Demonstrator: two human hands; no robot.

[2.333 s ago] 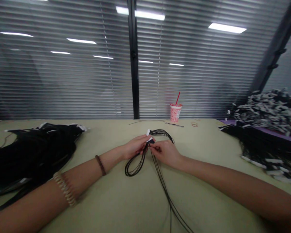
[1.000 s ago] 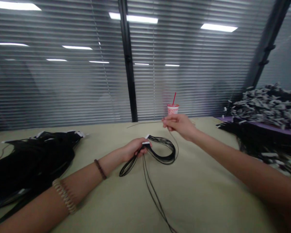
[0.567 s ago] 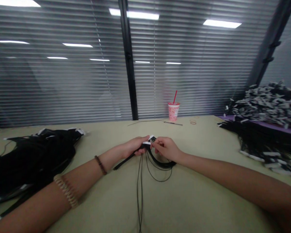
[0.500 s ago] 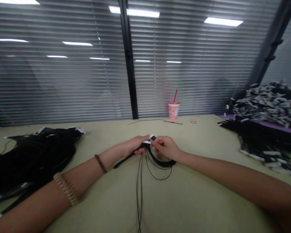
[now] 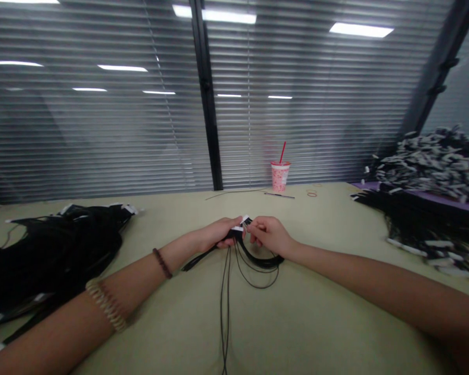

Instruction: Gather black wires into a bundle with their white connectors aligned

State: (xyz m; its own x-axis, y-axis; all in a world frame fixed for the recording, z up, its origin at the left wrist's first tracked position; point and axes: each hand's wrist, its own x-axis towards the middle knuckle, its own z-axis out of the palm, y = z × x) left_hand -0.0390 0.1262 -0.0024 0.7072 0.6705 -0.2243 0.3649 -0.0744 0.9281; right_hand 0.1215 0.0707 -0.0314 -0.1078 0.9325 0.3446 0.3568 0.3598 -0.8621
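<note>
My left hand (image 5: 220, 233) is closed around a bundle of black cables (image 5: 258, 261) near its white-tipped ends. The bundle curves in a loop below my right hand, and its other part sticks out beneath my left wrist. Two white connectors (image 5: 237, 228) show between my hands. My right hand (image 5: 271, 234) pinches at the upper one with thumb and forefinger; what exactly lies between the fingertips is too small to make out. Thin loose black wires (image 5: 224, 307) hang from the bundle toward the near edge, one of them in a round loop.
A heap of black cables (image 5: 74, 245) lies at the left. At the right are more black cables (image 5: 426, 219) and a tall pile of white-ended ones (image 5: 437, 164) on something purple. A pink cup (image 5: 280, 176) with a red straw, a thin pen-like tool (image 5: 279, 196) and rubber bands (image 5: 311, 194) sit far back.
Both hands keep nearly the same place on the bundle. My right fingertips have shifted very slightly at the upper connector; the whole view has tilted a little.
</note>
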